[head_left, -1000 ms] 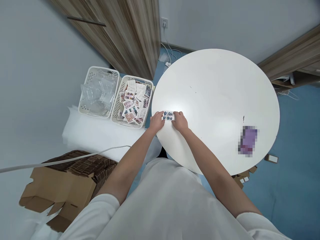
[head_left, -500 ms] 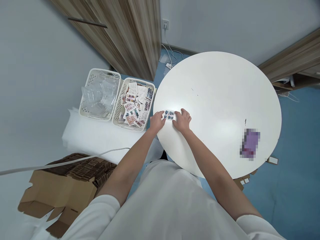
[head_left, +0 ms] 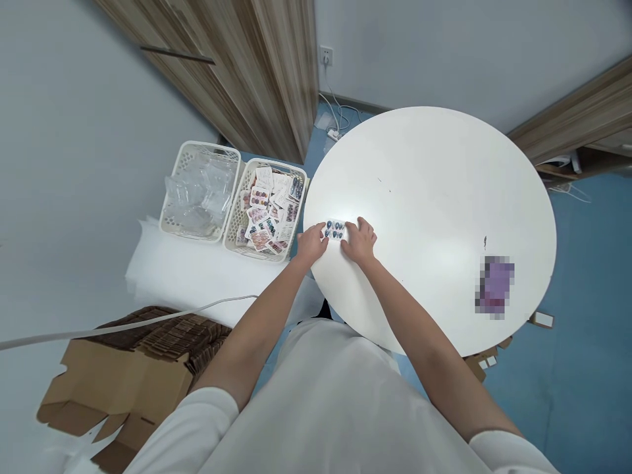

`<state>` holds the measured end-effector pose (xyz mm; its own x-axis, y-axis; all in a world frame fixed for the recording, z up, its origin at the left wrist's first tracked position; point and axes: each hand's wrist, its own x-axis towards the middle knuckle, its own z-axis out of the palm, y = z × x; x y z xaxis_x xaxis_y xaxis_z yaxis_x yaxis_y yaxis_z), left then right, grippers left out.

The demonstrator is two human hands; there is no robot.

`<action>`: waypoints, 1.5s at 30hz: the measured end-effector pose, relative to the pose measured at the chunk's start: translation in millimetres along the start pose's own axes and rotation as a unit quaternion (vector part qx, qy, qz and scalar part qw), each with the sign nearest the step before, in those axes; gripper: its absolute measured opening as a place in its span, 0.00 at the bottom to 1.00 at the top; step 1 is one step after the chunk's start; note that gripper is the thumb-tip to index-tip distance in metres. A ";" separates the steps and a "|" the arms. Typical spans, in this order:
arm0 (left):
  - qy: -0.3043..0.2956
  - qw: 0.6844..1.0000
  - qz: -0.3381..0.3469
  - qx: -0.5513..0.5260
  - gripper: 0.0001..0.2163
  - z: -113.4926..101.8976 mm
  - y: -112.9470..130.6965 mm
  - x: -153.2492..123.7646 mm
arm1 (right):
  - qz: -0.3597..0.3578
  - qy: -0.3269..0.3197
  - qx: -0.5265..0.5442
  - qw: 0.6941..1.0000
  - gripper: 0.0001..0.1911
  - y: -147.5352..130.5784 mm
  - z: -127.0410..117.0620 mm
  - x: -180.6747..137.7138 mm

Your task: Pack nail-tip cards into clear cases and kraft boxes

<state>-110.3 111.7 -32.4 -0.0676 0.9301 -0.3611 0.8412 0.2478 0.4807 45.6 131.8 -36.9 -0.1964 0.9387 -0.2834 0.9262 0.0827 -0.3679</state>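
Writing: none legible; several cards in the near basket show pale faces with lines of print, too small to read.
Labels: white patches on the small cardboard box and on cardboard pieces by the table's right edge; text, if any, unreadable.
Brands: none made out; the purple item on the table is pixelated, markings lost.
Nail card: one white card, dark blue and pale silvery nail-shaped pieces in two rows, roughly four per row; exact count too small to fix. At the near left part of the table, between the two hands.
Left hand: one, thumb and forefinger grasping the card's left edge.
Right hand: one, thumb and forefinger touching the card's right edge, other fingers spread; cannot tell whether it grips or only steadies.
Table: one, white, round, a few dark marks on top.
Baskets: two, white, perforated, side by side left of the table. Far-left basket holds clear plastic packaging, pieces overlapping, uncountable. Near basket heaped with the cards, well over ten, many overlapped.
Flattened cartons: one thick brown stack, lower left, count hidden.
Wall socket: one, one plug in it.
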 end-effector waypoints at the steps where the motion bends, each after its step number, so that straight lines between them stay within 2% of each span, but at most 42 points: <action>1: 0.001 1.000 0.002 -0.001 0.20 0.4 -0.4 -0.2 | 0.002 -0.001 0.002 1.000 0.26 0.2 -0.1 0.4; 10: 0.003 1.000 0.006 -0.009 0.23 2.1 -1.7 -2.1 | 0.020 -0.026 0.009 0.999 0.30 -1.2 -3.3 2.7; 15: 0.014 0.999 0.022 -0.048 0.27 -1.0 -3.4 -14.0 | 0.028 -0.025 0.042 0.998 0.33 2.0 -12.0 -6.9; 23: 0.029 0.992 0.031 -0.116 0.26 -3.4 -25.5 -48.1 | -0.004 0.032 0.194 0.981 0.29 13.3 -21.5 -44.9; 28: 0.028 0.992 0.032 -0.118 0.23 -3.5 -29.0 -62.2 | -0.031 0.002 0.259 0.965 0.27 7.7 -25.1 -54.4; 32: 0.053 0.990 0.023 -0.127 0.21 -14.2 -29.2 -82.4 | -0.084 -0.029 0.286 0.954 0.21 0.6 -29.8 -53.0; 36: 0.134 0.981 -0.013 -0.138 0.20 -31.1 -41.1 -107.0 | -0.129 -0.059 0.302 0.943 0.18 -15.6 -30.0 -47.1; 40: 0.224 0.958 -0.092 -0.152 0.19 -50.5 -63.9 -127.5 | -0.204 -0.094 0.285 0.932 0.15 -48.0 -29.4 -39.4; 45: 0.251 0.938 -0.179 -0.160 0.19 -81.7 -98.7 -141.1 | -0.276 -0.120 0.253 0.919 0.13 -105.8 -31.3 -23.4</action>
<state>-227.6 -21.9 36.4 -0.6264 0.7623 -0.1626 0.5175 0.5627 0.6446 -37.8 111.6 36.5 -0.7135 0.6944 -0.0941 0.4072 0.3016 -0.8621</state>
